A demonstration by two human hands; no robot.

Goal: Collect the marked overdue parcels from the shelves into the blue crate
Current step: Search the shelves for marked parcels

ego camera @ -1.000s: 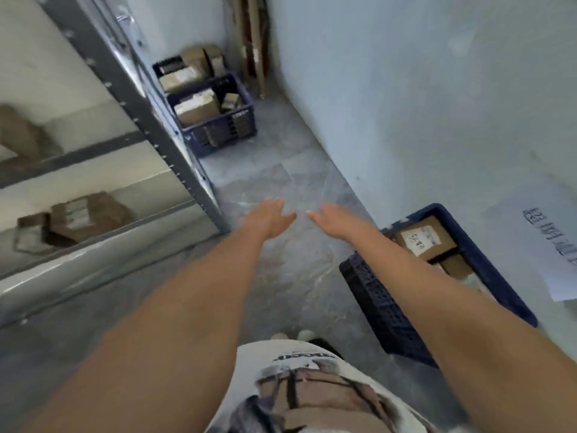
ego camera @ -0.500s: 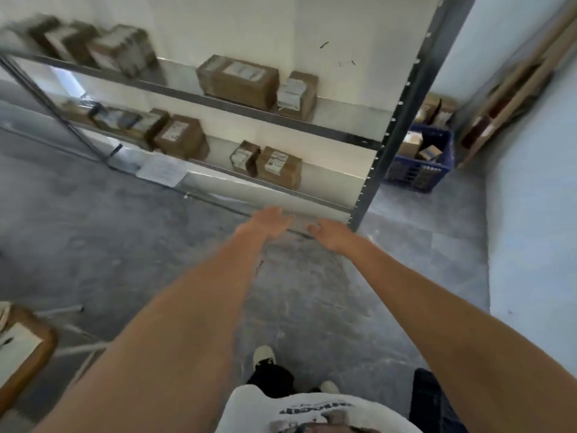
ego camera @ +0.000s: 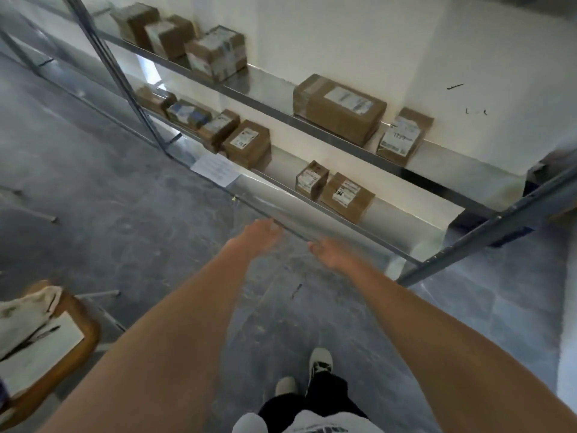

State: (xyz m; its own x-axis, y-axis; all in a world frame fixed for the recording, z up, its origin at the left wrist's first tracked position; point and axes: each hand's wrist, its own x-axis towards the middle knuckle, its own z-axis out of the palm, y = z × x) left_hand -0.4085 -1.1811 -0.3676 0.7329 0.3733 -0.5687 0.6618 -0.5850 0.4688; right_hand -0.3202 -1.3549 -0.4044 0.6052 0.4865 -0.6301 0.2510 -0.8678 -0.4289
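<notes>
**Empty hands held out before the parcel shelves**

At the near left, a wooden stool point(ego camera: 78, 332) is seen, with a sheet of paper point(ego camera: 40, 354) and a pale cloth point(ego camera: 22, 310) lying on it. Beyond it, a grey floor point(ego camera: 125, 229) runs to a metal rack point(ego camera: 131, 89) set against a white wall point(ego camera: 374, 32).

On the upper shelf point(ego camera: 268, 104), a cluster of boxes point(ego camera: 215, 54) is stacked at the far left, and a long box point(ego camera: 340, 109) lies further right with a small labelled box point(ego camera: 402, 137) leaning just beside it. On the lower shelf point(ego camera: 281, 185), a row of boxes point(ego camera: 187, 112) is placed at the left, ended by a larger box point(ego camera: 246, 143); a pair of boxes point(ego camera: 337, 189) sits further right. A note point(ego camera: 215, 168) is fixed to the shelf edge. Which parcels are marked overdue cannot be told, and the blue crate is not shown.

The left hand point(ego camera: 259, 235) is stretched forward, fingers straight and relaxed, nothing held. The right hand point(ego camera: 331, 253) is extended near it, likewise spread and empty. Both are kept short of the lower shelf, above the floor. Two shoes point(ego camera: 318, 364) are seen below.
</notes>
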